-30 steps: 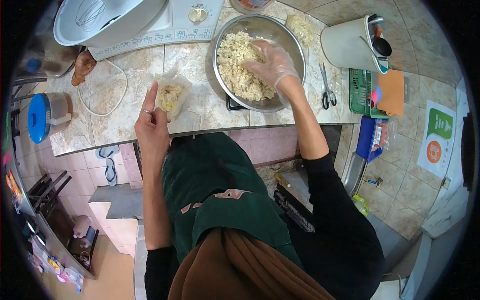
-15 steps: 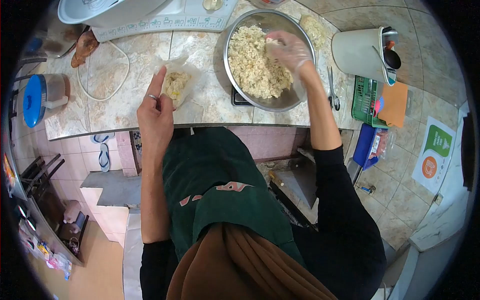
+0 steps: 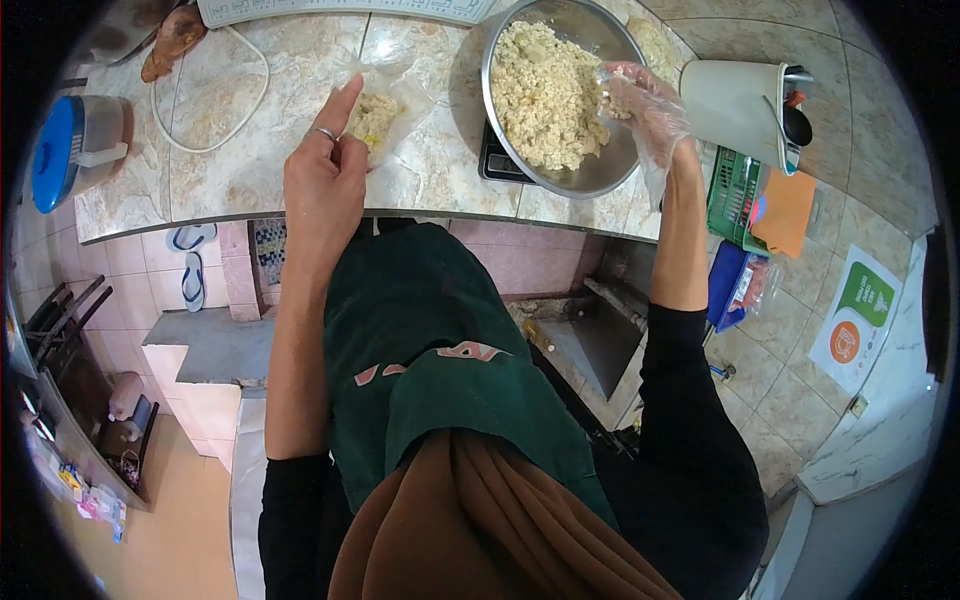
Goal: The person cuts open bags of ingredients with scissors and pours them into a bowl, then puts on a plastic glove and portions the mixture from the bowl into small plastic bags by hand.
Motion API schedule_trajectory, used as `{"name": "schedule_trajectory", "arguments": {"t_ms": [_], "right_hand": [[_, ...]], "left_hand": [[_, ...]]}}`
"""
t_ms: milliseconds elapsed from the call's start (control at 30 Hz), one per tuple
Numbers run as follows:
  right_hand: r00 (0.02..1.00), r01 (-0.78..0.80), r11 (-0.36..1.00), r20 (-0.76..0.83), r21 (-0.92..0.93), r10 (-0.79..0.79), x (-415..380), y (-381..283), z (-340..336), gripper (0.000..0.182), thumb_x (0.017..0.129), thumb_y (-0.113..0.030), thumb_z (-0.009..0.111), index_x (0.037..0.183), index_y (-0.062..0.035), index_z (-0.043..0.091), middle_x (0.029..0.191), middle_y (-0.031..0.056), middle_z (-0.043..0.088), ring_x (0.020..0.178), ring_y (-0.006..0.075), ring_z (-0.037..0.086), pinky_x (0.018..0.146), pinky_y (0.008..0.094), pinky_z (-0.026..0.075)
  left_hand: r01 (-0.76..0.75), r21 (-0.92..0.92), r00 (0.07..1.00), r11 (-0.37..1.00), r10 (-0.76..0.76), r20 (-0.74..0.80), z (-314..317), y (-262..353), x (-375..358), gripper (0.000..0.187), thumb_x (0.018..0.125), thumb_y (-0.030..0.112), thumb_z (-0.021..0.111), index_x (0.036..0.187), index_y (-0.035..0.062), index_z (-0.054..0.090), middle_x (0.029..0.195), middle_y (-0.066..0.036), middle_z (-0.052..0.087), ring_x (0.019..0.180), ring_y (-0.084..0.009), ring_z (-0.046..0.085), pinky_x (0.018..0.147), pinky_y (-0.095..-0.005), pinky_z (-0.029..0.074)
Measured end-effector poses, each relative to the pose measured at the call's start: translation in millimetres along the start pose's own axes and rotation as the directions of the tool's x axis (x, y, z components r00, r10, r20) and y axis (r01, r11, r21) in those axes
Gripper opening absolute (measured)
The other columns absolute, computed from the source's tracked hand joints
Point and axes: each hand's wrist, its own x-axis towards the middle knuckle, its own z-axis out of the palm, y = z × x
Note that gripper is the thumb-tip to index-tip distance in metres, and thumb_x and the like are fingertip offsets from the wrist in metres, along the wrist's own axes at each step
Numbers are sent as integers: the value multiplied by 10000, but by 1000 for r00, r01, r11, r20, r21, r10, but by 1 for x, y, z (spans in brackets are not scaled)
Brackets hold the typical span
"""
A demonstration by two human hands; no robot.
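My left hand (image 3: 328,180), with a ring on one finger, grips the edge of a clear plastic bag (image 3: 400,125) on the counter. Pale crumbly mixture (image 3: 378,112) with a yellow bit fills part of the bag. A large steel bowl (image 3: 490,85) to the right holds much more of this mixture (image 3: 548,100), which looks like mashed tofu. Inside the bowl's right side is my right hand (image 3: 650,105) in a loose clear plastic glove, fingers curled round a clump of the mixture. Its palm is turned partly away.
Under the bowl's left side sits a black kitchen scale (image 3: 497,160). A white bucket with utensils (image 3: 725,105) and a green basket (image 3: 728,190) stand at the right. Towards the left are a white cable (image 3: 262,90) and a blue-lidded container (image 3: 55,155).
My gloved right hand has moved from over the mixture to the bowl's right side, curling round a clump. The view has shifted; my left hand stays at the bag.
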Motion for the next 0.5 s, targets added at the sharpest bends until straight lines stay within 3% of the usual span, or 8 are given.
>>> {"name": "schedule_trajectory", "arguments": {"t_ms": [67,167,267,367,467,500], "right_hand": [[1000,14,999,17,35,-15,1,1,-2,269,912,-209,620,1142,-73,586,1141,40,565,1051,179,531,956,388,456],[1000,28,961,5,273,-31,-1,4,-1,260,927,-239,596,1135,-84,587,1122,36,555,1035,174,527,920,391,455],[999,-31,918,-15,395,40,3,10,2,251,953,-239,540,1139,-74,574,1123,46,547,1005,165,524,873,386,445],[999,-51,885,30,463,42,1,10,3,243,968,-204,488,1130,-36,557,1120,61,540,967,167,528,840,379,436],[1000,-22,911,27,412,12,-17,-8,17,267,967,-187,451,1131,1,545,1149,84,540,990,176,533,854,376,435],[1000,-18,904,24,426,8,-20,-10,18,274,965,-184,445,1136,6,544,1164,92,538,995,183,535,858,382,434]], "left_hand": [[6,0,1000,1000,-6,10,-2,1,0,492,889,-12,437,1356,121,518,791,-5,602,600,-43,423,575,-197,400],[-21,-24,1000,999,21,-3,-1,-4,0,493,890,-10,443,1359,127,516,751,-1,571,598,-47,425,576,-200,397],[-8,-15,1000,1000,8,3,-3,-5,0,514,848,-13,490,1334,148,533,1184,-154,641,578,-56,440,553,-240,432],[-34,14,999,999,34,-7,-3,-7,0,513,847,-6,491,1335,144,532,1099,-170,666,567,-61,435,551,-247,430],[16,11,999,1000,-16,30,-4,-8,0,508,846,4,493,1334,140,533,978,-170,682,554,-70,435,546,-254,428],[9,10,999,1000,-9,38,-5,-7,0,505,863,2,479,1346,143,524,891,-110,633,572,-61,428,557,-238,417]]}}
